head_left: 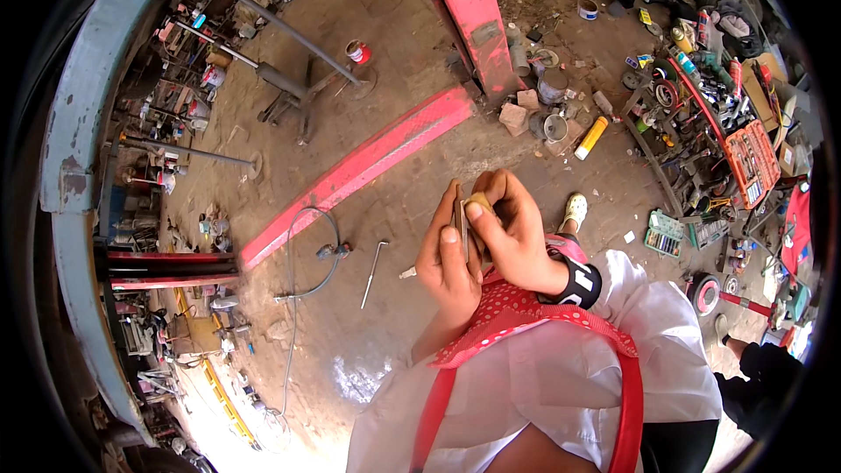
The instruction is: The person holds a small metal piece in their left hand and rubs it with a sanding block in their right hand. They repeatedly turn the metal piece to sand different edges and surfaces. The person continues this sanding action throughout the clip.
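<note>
- White shirt (561,372) nearest, lower centre.
- Left hand (445,264), frame centre, closed round a thin strip (463,229).
- Right hand (523,239) pinches a tan piece (478,201) beside it.
- Judged step: two-handed handling; next move needs steady grip.

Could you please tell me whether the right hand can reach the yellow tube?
Probably not: the right hand holds a small yellowish piece, and the yellow tube lies ahead, down on the floor.

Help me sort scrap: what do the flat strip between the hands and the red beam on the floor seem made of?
Flat strip: probably metal, dull; its grey-brown edge looks straight and stiff, though partly hidden. Red beam: likely steel, painted; scuffs break its light sheen.
</note>
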### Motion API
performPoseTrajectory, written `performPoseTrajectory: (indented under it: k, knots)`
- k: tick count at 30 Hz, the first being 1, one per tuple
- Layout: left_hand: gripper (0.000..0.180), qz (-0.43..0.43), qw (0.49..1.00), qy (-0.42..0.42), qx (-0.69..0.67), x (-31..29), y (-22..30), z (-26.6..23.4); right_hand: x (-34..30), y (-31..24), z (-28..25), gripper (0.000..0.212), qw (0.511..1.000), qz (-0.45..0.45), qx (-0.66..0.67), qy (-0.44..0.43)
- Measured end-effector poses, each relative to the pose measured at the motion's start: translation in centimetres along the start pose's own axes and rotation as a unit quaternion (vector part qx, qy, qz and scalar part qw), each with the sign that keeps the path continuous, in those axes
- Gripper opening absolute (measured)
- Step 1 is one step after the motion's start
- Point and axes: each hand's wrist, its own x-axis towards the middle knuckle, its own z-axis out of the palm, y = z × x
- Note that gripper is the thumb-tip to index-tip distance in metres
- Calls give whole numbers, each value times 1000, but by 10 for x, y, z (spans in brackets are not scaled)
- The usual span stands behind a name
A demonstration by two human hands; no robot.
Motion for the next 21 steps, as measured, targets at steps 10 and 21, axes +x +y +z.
performPoseTrajectory:
  k: [10, 21]
  knots:
    - [49, 45, 998, 9, 41, 4, 3, 7, 3, 7, -6, 14, 998, -27, -57, 7]
    - [48, 25, 999, 4, 28, 10, -3, 0, 7, 6, 1, 15, 999, 2, -40, 25]
